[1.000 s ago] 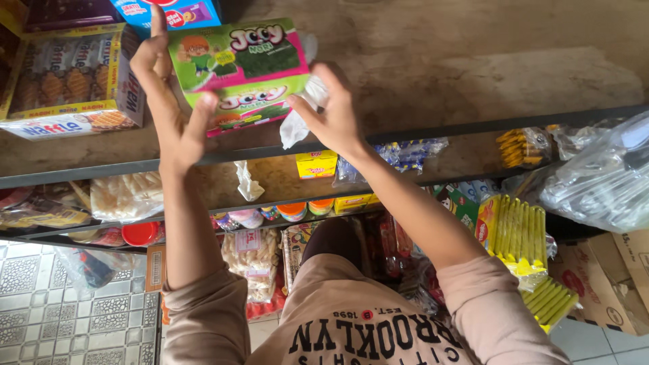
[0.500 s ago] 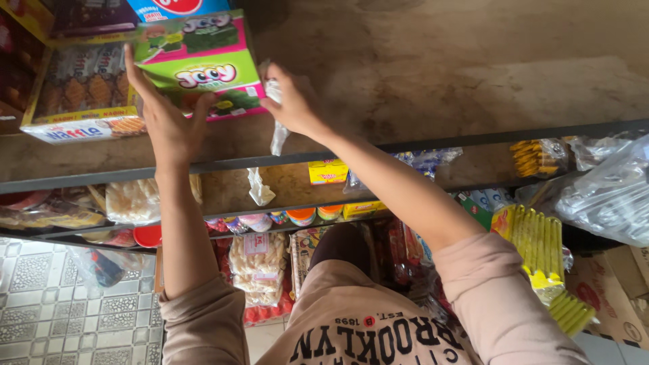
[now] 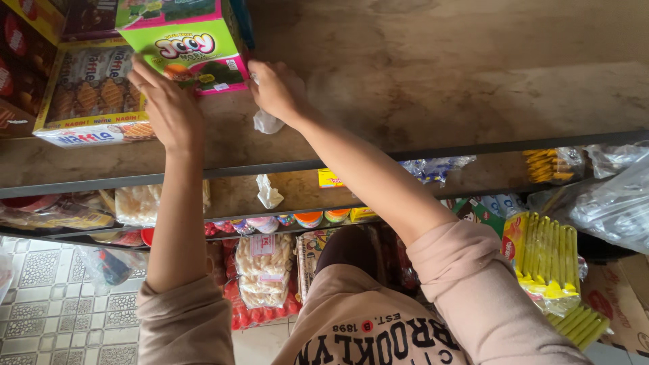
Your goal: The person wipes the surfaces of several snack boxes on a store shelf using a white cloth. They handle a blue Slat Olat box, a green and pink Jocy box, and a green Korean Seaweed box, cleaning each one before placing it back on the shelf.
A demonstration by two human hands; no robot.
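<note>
Head-camera view, looking down over a shop shelf. The green and pink carton (image 3: pixel 189 44) stood on the brown shelf top (image 3: pixel 439 74), at its rear left, just beside and touching the flat yellow-edged tray of wafer packets (image 3: pixel 88 91). The left hand (image 3: pixel 165 108) lay flat against the carton's near left side, fingers spread and extended, its grip wide and closed on nothing; the palm pressed rather than clasped, a posture suited to steadying or sliding a box that is too broad to pinch. The right hand (image 3: pixel 274 88) met the carton's near right corner, and its grip was closed narrowly about a crumpled white cloth or plastic wad (image 3: pixel 267 122) that hung below the palm. With the two hands on opposite sides, the carton was bracketed between them, which would keep it square to the neighbouring tray. Both arms reached up and forward from pale pink sleeves (image 3: pixel 473 297), since the shelf top lay at arm's length. A dark metal rail (image 3: pixel 473 147) edged the shelf; below it a lower shelf held small round tubs (image 3: pixel 309 218) and a yellow box (image 3: pixel 330 178). Bagged snacks (image 3: pixel 263 270) hung lower down, and a bundle of yellow packets (image 3: pixel 544 253) hung at right. Patterned floor tiles (image 3: pixel 54 311) showed at lower left.
</note>
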